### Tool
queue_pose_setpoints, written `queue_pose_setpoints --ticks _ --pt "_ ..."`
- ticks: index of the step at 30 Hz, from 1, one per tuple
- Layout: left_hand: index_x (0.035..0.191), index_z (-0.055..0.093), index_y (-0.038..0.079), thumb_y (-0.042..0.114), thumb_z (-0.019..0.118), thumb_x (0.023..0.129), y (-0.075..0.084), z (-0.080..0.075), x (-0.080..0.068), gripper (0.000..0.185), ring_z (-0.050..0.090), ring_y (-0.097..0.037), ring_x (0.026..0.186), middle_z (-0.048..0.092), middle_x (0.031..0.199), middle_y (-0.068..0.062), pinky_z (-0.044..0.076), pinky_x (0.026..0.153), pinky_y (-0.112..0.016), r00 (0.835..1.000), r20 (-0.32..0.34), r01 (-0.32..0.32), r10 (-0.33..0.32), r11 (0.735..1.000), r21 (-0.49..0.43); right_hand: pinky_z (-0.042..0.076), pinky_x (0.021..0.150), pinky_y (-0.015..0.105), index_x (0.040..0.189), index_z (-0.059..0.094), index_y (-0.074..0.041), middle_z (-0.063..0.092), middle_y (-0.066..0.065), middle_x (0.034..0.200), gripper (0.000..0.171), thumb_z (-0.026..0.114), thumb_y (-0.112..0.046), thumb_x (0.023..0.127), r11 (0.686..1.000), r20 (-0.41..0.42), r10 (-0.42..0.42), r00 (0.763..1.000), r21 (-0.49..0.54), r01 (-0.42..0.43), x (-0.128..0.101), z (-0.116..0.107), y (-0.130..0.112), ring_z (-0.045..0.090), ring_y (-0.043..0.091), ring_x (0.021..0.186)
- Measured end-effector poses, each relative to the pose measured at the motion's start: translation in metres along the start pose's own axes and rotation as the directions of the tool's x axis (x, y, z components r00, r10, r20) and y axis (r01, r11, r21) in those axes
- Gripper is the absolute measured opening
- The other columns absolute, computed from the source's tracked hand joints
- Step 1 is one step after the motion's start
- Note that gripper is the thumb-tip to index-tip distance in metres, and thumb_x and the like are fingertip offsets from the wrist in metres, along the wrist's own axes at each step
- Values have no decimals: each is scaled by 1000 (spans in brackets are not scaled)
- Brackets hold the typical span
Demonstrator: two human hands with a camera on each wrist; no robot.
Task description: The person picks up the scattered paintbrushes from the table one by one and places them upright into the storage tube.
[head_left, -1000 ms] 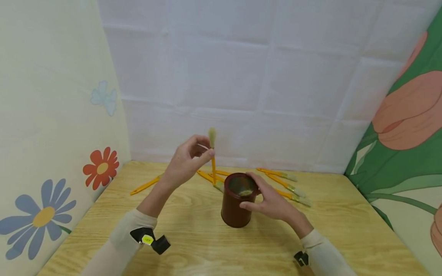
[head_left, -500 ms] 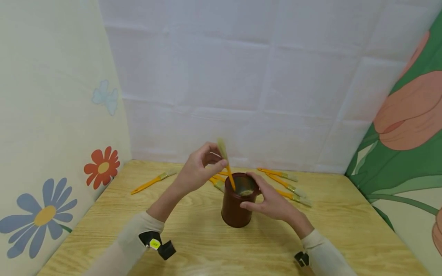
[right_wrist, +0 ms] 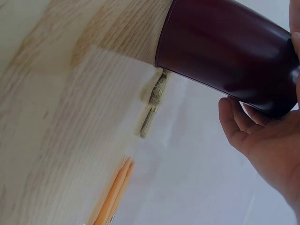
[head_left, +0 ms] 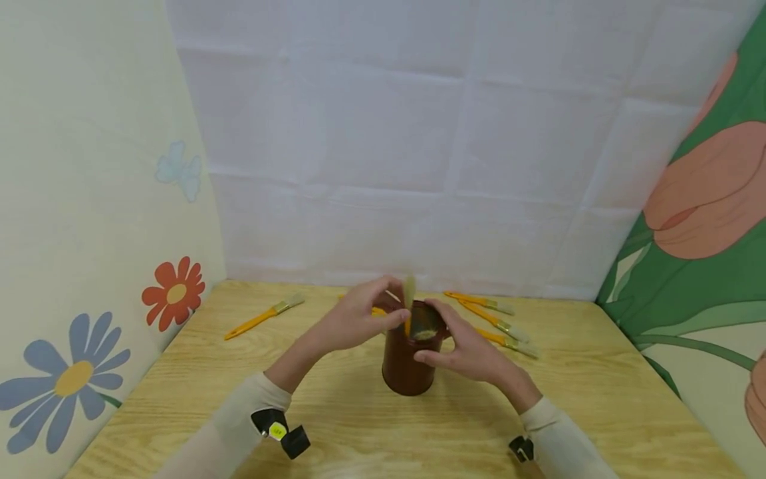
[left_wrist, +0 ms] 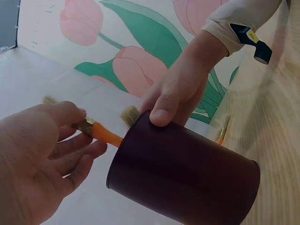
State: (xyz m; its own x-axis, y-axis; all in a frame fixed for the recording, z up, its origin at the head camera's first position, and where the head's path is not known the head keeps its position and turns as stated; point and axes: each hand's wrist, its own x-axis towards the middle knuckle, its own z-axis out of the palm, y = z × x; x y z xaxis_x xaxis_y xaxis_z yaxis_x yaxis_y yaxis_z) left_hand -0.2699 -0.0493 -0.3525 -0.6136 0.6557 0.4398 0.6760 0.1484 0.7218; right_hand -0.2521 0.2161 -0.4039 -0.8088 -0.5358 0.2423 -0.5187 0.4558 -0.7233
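Here, the left hand (head_left: 359, 318) pinches a near-upright brush (head_left: 409, 294), bristles up, handle (left_wrist: 107, 135) inside the cup (head_left: 409, 369) the right hand (head_left: 469, 346) grips.

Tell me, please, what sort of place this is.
Probably a staged tabletop booth: a wood-grain table, a creased white backdrop behind it, and flower-printed panels on both sides.

At the lower left of the head view we see a cream left sleeve (head_left: 221, 426) with a plain cuff (head_left: 276, 390), bearing a black mount (head_left: 260, 420), a yellow hexagonal label (head_left: 278, 431) and a boxy black block (head_left: 296, 442). At lower right we find a cream right sleeve (head_left: 565, 442) and black fitting (head_left: 522, 449); the left wrist view's upper right shows us its yellow sticker (left_wrist: 252, 35).
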Motion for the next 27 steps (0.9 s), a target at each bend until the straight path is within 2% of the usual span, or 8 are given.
queue_pose_setpoints --ticks 4,8,14,18,23,27 --pt "123 57 19 26 66 102 -4 3 0 23 65 -9 106 61 110 4 55 85 -31 996 88 -14 8 998 59 46 98 50 162 21 -22 36 -2 152 92 75 -47 92 1000 0 25 1000 -13 -25 -2 0 0 50 14 123" --pt "123 57 19 25 67 102 -6 6 0 24 64 -7 102 62 109 7 54 85 -32 991 134 -47 30 991 127 44 101 51 163 17 -27 30 -1 157 94 74 -49 92 998 2 50 999 -26 -50 -3 0 0 46 15 131" --pt "126 58 19 24 65 103 -10 8 1 25 62 -9 88 62 107 10 54 74 -32 986 165 -57 30 984 166 46 99 45 161 18 -33 35 -4 153 90 75 -46 93 999 -1 25 1000 -26 -25 -2 0 0 48 13 129" --pt "128 58 19 23 64 103 -12 9 1 26 63 -10 86 63 106 9 53 72 -30 986 163 -46 19 985 166 47 97 43 160 19 -34 39 -6 148 88 75 -46 93 1000 0 16 1000 -26 -16 -1 0 -2 51 10 123" --pt "132 57 18 22 64 104 -13 11 0 29 62 -7 93 62 113 11 53 78 -30 986 167 -31 -2 980 195 47 96 46 159 20 -36 37 -7 151 87 75 -46 93 1000 3 15 1000 -25 -15 -1 -1 -1 52 10 120" --pt "132 58 19 22 61 105 -14 13 0 27 61 -6 100 61 119 11 52 83 -31 982 191 -26 -7 985 168 47 95 47 159 21 -35 36 -8 152 85 75 -44 93 1000 2 2 1000 -21 -2 0 0 1 52 10 119"
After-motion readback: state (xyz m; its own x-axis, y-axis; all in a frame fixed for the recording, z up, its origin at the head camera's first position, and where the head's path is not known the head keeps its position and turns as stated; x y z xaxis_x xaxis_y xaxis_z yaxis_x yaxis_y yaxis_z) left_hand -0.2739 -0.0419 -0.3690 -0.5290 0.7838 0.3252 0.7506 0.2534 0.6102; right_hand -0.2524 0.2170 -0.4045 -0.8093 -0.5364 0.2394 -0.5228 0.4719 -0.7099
